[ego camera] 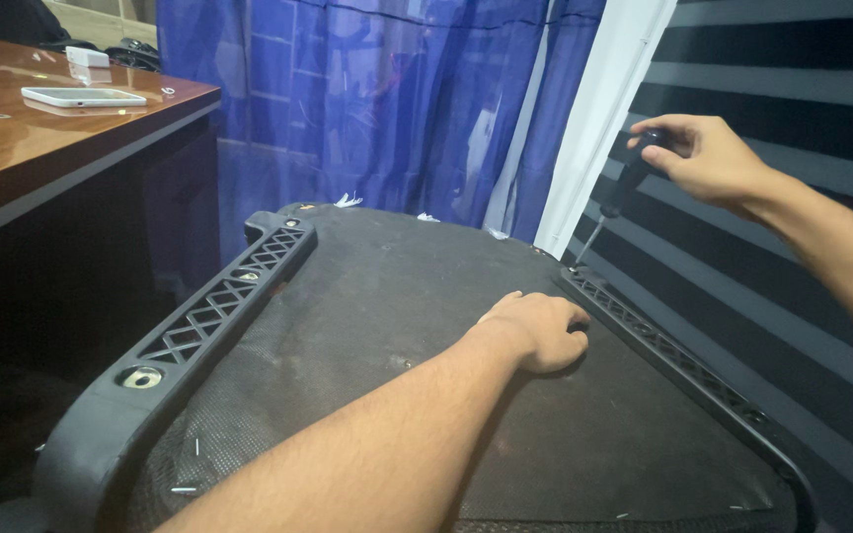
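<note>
The right grip (705,156) is closed around the black handle of a screwdriver (622,188), fingers wrapped over the top of it. The tool slants down and to the left from the fist, its thin metal shaft ending at the far end of the right armrest bracket (663,345), where the tip meets a screw point near the corner of the seat.

The left grip (543,328) lies lower and nearer, curled loosely with knuckles up, holding nothing. It presses on the chair seat underside (377,326), its fingertips touching the inner edge of that same bracket just below the screwdriver tip.

The seat underside is a broad, dark, slightly rough board with a fine mesh-like fabric stretched across it; small pale staples or flecks dot the near left part. The right bracket is a slim black plastic bar with an open lattice of crossed ribs. Well to the left of the left grip, the left armrest bracket (199,336) is thicker, matte black, with the same lattice and a round metal-lined bolt hole near its close end.

Beyond both grips hangs a blue curtain (377,99) with a faint printed grid. To the far left stands a glossy brown wooden desk (41,148) carrying a flat white phone (83,96).
</note>
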